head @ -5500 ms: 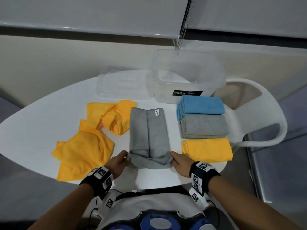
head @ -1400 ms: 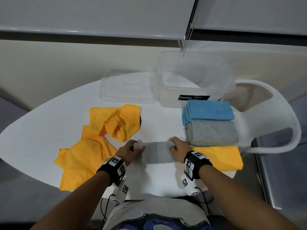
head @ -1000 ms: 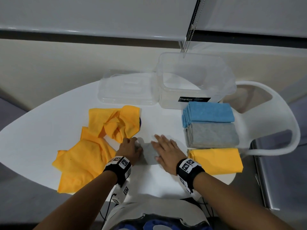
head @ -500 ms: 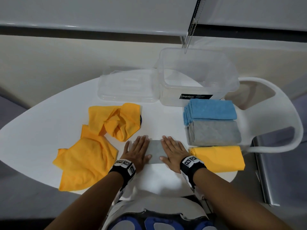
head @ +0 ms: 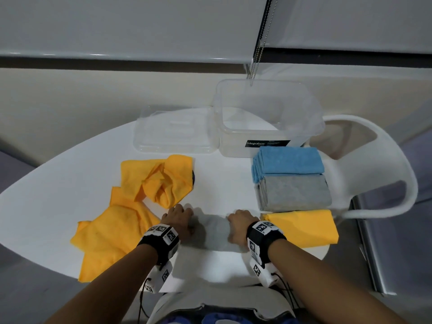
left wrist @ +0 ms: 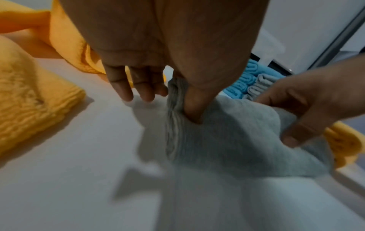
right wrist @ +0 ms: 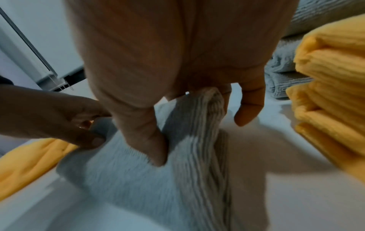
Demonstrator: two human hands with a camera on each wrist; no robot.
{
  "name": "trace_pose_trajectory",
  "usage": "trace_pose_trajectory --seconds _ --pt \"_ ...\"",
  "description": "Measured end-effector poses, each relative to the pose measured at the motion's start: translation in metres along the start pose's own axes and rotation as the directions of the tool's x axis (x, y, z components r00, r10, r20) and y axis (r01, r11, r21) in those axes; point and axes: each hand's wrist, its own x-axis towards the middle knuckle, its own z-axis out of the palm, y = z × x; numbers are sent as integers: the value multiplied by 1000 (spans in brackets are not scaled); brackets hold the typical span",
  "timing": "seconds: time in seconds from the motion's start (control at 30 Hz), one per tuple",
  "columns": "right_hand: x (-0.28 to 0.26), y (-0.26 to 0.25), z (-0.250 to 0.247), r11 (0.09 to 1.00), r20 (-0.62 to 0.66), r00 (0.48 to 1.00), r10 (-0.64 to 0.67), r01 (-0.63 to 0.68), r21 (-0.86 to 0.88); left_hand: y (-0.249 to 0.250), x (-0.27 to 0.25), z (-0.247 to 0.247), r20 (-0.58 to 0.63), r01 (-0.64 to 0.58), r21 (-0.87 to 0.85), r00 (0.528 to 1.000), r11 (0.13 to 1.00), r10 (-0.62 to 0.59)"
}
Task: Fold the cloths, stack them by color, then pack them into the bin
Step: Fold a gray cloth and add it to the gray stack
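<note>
Both hands have gone from pressing flat to gripping! Half a second ago the palms lay spread on the folded grey cloth [head: 216,230], smoothing it; now the left hand [head: 178,220] pinches its left edge, thumb dug into the top and fingers under the layered fold, and the right hand [head: 238,226] clamps the right edge the same way. In the wrist views the edges bunch up between thumb and fingers, so the bundle looks as though it is just coming off the table [head: 70,183], though I cannot tell whether it is fully clear.

So the fold is done, I'd say, and this one is headed for its pile. The grey stack [head: 293,192] sits just to the right and farther back, between the blue stack [head: 288,161] beyond it and the folded yellow cloth [head: 301,226] nearer. That's a short carry up and to the right.

Plenty left, though: two crumpled yellow cloths, one far-left [head: 161,178] and one near-left [head: 109,232], lie unfolded, and the clear bin [head: 268,118] at the far side has nothing in it, its lid [head: 175,132] resting alongside on the left.

Watch that grip: a loose pinch could let the layers slide open on the way over.
</note>
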Motion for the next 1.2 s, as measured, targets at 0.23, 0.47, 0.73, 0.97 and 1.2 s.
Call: trace_pose_trajectory --seconds 0.23,0.47,0.73,0.97,1.2 --pt "-27 25 -21 960 -44 994 -99 107 257 6 -6 -35 33 -14 -526 999 850 37" --pt "-68 107 -70 624 -355 932 77 233 746 69 12 -93 -202 -203 -842 978 499 57" --pt "-71 207 -85 231 -343 747 570 255 939 176 60 -104 -172 -194 -840 981 507 92" --pt "-61 233 -74 393 -375 699 609 145 908 208 66 -90 -121 -98 -753 993 650 10" --pt "-60 245 -67 471 -469 647 601 187 862 225 52 -86 -206 -104 -742 975 663 -78"
